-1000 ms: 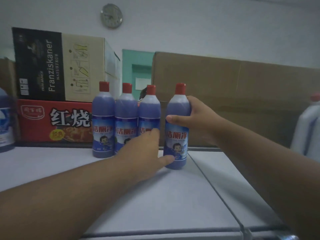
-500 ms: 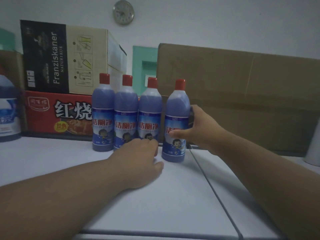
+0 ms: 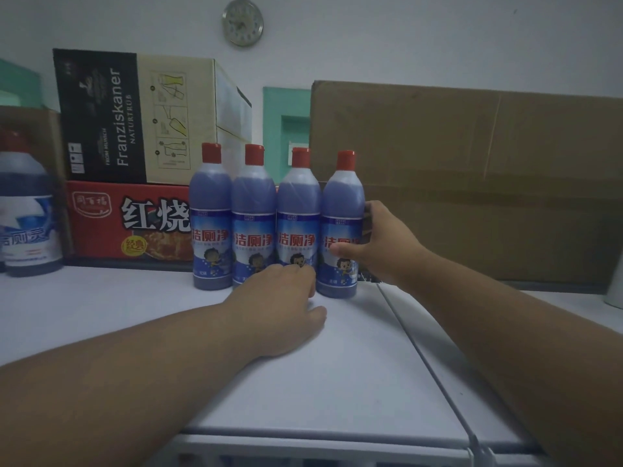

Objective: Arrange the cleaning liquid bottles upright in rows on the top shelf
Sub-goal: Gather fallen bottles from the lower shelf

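Several purple cleaning liquid bottles with red caps stand upright in one tight row on the white top shelf [image 3: 337,382]. From the left they are the leftmost bottle [image 3: 210,210], a second bottle [image 3: 253,210], a third bottle [image 3: 298,210] and the rightmost bottle [image 3: 342,210]. My right hand [image 3: 381,244] grips the rightmost bottle at its label, thumb in front and fingers behind. My left hand [image 3: 283,305] rests on the shelf, its fingers touching the bases of the second and third bottles and hiding them.
A large blue bottle [image 3: 27,214] stands at the far left. Behind the row are a red box [image 3: 128,224] with a Franziskaner carton [image 3: 135,116] stacked on it, and a big brown cardboard box [image 3: 472,183]. A white container [image 3: 615,291] shows at the right edge.
My right hand slid down from the rightmost bottle's shoulder to its label and pushed the bottle back into line with the others. My left hand drew back slightly from that bottle.
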Demonstrator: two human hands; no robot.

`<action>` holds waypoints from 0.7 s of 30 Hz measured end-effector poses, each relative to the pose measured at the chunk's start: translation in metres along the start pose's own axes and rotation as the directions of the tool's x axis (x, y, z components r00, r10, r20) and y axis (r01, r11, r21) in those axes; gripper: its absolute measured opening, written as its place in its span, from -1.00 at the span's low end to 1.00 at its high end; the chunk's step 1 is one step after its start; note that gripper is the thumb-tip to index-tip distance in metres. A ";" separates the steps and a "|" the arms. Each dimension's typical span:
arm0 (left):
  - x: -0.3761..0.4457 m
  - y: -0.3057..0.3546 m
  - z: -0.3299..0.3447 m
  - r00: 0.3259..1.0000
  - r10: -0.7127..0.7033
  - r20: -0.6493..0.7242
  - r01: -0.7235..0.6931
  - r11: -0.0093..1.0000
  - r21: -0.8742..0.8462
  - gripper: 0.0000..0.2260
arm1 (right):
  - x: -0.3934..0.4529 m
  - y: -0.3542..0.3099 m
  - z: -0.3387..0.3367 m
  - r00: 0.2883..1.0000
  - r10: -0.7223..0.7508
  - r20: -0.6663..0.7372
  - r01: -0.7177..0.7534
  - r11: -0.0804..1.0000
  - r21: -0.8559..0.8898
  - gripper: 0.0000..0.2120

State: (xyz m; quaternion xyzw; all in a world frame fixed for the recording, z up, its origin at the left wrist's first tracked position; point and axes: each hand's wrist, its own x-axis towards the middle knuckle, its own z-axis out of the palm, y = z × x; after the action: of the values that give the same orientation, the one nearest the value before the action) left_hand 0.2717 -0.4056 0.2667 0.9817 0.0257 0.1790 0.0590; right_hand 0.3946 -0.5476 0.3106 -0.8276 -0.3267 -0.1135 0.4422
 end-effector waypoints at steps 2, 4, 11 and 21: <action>0.000 0.000 0.000 1.000 0.000 -0.002 0.000 1.000 -0.001 -0.80 | 0.000 0.000 0.001 1.000 -0.007 -0.010 0.007 1.000 -0.011 -0.39; 0.000 0.000 0.000 1.000 0.007 -0.002 -0.007 1.000 -0.001 -0.79 | -0.003 0.001 0.002 1.000 -0.017 -0.019 0.016 0.999 -0.033 -0.39; -0.002 -0.001 -0.004 0.997 0.078 -0.026 -0.078 0.997 -0.016 -0.77 | -0.031 -0.023 -0.014 0.952 -0.244 -0.185 0.142 0.887 -0.439 -0.49; -0.013 0.004 -0.016 0.955 0.268 -0.124 -0.280 0.956 -0.087 -0.78 | -0.131 -0.081 -0.007 0.871 -0.291 -0.396 0.007 0.813 -0.583 -0.53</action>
State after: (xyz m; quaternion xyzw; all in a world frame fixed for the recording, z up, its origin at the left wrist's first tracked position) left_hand 0.2540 -0.4082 0.2777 0.9599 -0.1169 0.2407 0.0830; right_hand 0.2439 -0.5790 0.3057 -0.8389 -0.2280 -0.4361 0.2326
